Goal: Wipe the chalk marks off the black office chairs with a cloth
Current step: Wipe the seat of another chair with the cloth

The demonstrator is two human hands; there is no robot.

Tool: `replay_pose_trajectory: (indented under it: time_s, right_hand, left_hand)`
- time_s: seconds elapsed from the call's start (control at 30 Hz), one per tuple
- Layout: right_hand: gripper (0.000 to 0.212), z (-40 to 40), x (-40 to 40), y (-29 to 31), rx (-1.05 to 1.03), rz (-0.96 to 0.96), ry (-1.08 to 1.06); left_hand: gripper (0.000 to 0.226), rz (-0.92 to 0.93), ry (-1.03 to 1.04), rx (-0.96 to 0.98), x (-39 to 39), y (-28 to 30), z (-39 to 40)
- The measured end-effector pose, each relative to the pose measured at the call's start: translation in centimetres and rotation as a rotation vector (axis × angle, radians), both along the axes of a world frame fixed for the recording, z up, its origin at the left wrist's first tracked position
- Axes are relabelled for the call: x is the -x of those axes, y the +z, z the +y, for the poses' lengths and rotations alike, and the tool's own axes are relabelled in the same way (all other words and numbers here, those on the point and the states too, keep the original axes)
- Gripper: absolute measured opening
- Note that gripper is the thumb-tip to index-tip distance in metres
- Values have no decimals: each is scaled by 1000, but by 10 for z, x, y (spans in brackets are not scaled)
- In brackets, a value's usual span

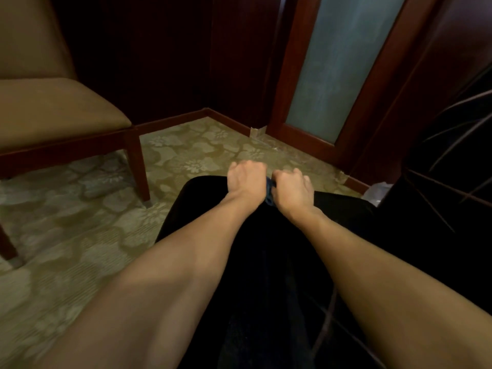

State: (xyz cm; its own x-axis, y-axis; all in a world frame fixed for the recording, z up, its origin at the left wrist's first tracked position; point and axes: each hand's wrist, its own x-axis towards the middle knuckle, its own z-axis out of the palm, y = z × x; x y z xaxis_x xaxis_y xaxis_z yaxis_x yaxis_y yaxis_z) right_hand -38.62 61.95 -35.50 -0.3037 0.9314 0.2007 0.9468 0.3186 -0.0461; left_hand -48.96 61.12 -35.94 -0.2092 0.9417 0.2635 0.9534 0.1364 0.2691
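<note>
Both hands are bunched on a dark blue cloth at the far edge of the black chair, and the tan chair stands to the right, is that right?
Not quite. In the head view the tan chair stands to the left. The rest holds: left hand and right hand grip the dark blue cloth at the black chair's far edge.

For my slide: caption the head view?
Both hands, left hand and right hand, grip a dark cloth on a black chair.

Patterned carpet (80, 249) carries a tan chair (53, 107) and black chair (266, 262).
</note>
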Motion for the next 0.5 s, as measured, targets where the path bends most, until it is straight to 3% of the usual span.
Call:
replay_pose_trajectory:
  time_s: [0.1, 0.23, 0.5]
  right_hand:
    - [19, -6, -22, 5, -20, -121, -22]
    - [24, -30, -52, 5, -18, -179, -29]
    - [31, -103, -64, -1, -88, -229, 226]
  left_hand:
    - [22, 54, -60, 9, -16, 4, -10]
    - [21, -45, -132, 74, -39, 8, -39]
    - [22, -51, -157, 166, -46, 19, -121]
